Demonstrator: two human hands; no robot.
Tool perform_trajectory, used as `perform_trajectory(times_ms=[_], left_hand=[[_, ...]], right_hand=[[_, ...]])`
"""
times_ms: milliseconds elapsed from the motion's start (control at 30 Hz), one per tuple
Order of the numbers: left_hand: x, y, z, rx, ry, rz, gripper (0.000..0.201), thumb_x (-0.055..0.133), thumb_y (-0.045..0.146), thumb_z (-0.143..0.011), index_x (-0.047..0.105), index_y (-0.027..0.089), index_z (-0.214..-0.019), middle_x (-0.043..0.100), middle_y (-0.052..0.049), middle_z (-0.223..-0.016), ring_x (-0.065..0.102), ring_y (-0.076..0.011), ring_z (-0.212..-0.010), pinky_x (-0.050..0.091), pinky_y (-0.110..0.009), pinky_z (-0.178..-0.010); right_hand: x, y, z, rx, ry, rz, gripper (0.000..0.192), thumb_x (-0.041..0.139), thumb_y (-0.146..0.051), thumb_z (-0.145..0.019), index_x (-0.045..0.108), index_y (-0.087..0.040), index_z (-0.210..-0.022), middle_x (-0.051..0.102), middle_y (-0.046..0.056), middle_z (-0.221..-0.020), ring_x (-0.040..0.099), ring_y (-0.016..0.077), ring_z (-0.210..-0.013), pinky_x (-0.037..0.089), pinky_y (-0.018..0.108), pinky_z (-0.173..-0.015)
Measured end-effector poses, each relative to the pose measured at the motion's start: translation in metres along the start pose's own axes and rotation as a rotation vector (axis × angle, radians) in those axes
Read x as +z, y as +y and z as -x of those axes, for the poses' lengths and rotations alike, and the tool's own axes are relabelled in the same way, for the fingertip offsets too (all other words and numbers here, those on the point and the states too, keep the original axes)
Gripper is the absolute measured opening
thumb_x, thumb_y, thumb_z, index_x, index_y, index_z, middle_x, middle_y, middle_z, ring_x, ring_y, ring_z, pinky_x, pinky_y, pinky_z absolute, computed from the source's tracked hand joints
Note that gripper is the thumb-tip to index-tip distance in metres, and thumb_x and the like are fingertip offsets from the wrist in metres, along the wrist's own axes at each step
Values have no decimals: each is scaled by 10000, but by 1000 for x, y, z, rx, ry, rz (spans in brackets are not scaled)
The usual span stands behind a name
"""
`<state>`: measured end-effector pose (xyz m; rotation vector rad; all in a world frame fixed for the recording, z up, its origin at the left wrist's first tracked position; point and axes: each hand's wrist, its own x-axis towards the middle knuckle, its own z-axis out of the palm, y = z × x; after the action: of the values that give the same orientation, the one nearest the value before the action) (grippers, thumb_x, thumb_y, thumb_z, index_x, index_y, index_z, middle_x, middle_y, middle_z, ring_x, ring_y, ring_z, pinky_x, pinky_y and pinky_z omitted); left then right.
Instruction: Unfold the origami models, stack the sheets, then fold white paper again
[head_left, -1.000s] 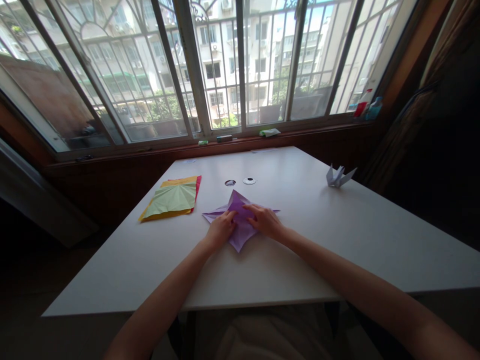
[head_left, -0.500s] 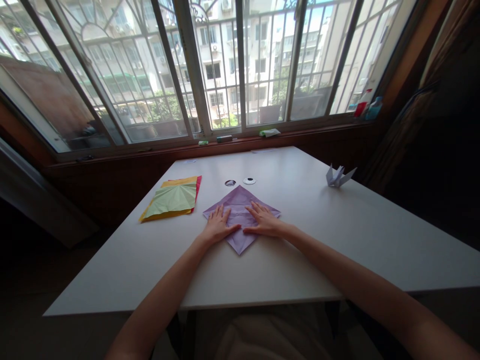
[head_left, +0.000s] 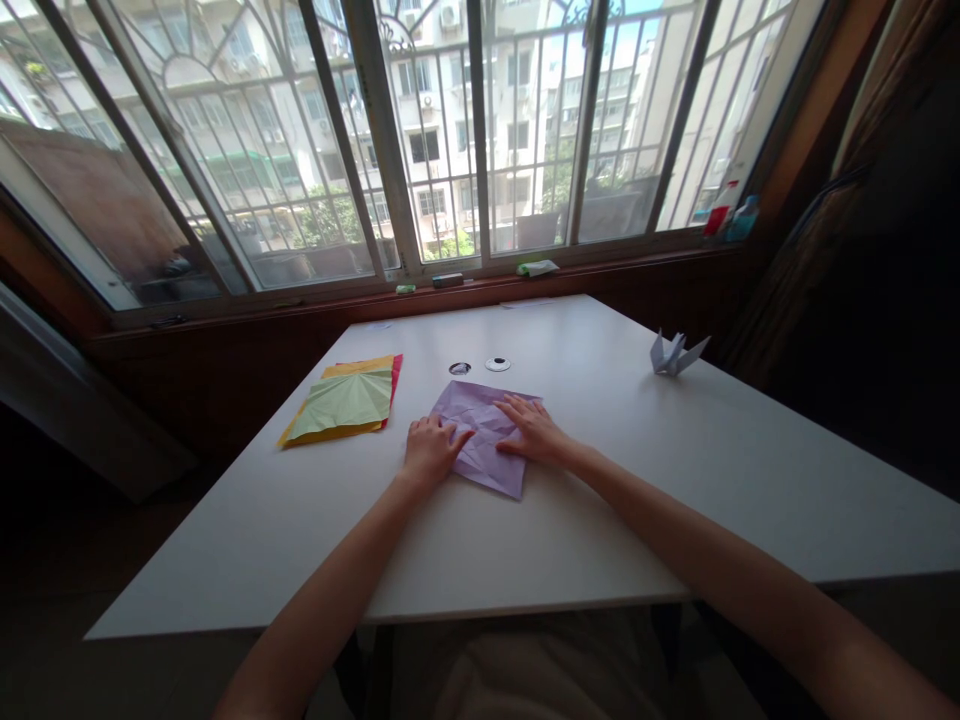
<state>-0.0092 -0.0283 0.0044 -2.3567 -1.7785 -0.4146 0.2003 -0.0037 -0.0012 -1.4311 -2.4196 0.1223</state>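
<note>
Purple paper (head_left: 484,440) lies flat under your spread fingers, left hand (head_left: 427,452) on its near-left edge, right hand (head_left: 534,433) on its right, nothing gripped. Half a second ago it sat as a diamond; now it is turned square-on, so you are reorienting it mid-table (head_left: 675,480). Coloured sheets (head_left: 345,400) lie toward the left edge, a folded crane (head_left: 675,354) by the right, barred windows (head_left: 450,140) beyond.

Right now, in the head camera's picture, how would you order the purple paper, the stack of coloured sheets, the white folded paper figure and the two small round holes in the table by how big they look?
1. Stack of coloured sheets and purple paper: about alike, hands cover part of the purple one.
2. White folded paper figure, though it lies farther off.
3. Two small round holes, smallest.
</note>
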Motion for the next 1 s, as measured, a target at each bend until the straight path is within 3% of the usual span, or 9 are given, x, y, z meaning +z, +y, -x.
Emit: perform_trajectory(times_ms=[100,167,233,367,533,767,1000], left_hand=[[-5,3,0,19,54,17,517,293,486,-879,653,158,-706,610,-85,-779,579,-202,-783,391,-362,-801],[-3,6,1,72,83,68,368,379,381,-875,639,152,-752,613,-81,-845,575,-199,-834,403,-344,-813],[3,10,2,159,90,149,245,410,274,-862,612,149,-926,599,-86,-1022,546,-198,-978,396,-327,-880],[21,15,3,265,-42,258,408,354,222,-867,400,109,-1257,427,-119,-1329,372,-179,-1242,295,-321,-1037],[29,12,2,186,-235,209,517,298,299,-884,267,82,-1351,255,-128,-1436,200,-206,-1334,189,-374,-1092],[26,5,-2,107,-244,110,565,216,456,-891,268,154,-1366,229,-73,-1450,159,-208,-1345,167,-388,-1092],[26,-26,-12,-106,-249,48,588,202,504,-877,288,179,-1360,231,-59,-1452,195,-224,-1336,186,-401,-1077]], right_hand=[[-1,-2,-1,-131,111,-18,534,558,-118,-716,467,-174,-1240,515,110,-1262,467,236,-1164,299,418,-1017],[2,-8,0,-198,113,-58,487,471,-13,-706,532,-168,-1164,593,94,-1160,543,202,-1064,391,356,-947],[7,-17,3,-234,104,-114,464,405,3,-727,545,-154,-1140,612,99,-1121,567,188,-1023,438,328,-894],[22,-32,6,-286,111,-178,377,377,-111,-823,509,-81,-1176,562,150,-1189,510,199,-1119,391,344,-974],[34,-31,5,-196,10,-40,472,340,-309,-885,404,-66,-1285,388,175,-1358,317,254,-1283,271,429,-1059],[20,-18,4,-87,-139,22,745,240,-588,-846,295,-48,-1356,253,166,-1429,193,248,-1332,184,385,-1090],[10,-6,2,-24,-212,24,835,193,-677,-796,247,-84,-1382,186,132,-1458,143,243,-1346,136,371,-1091]])
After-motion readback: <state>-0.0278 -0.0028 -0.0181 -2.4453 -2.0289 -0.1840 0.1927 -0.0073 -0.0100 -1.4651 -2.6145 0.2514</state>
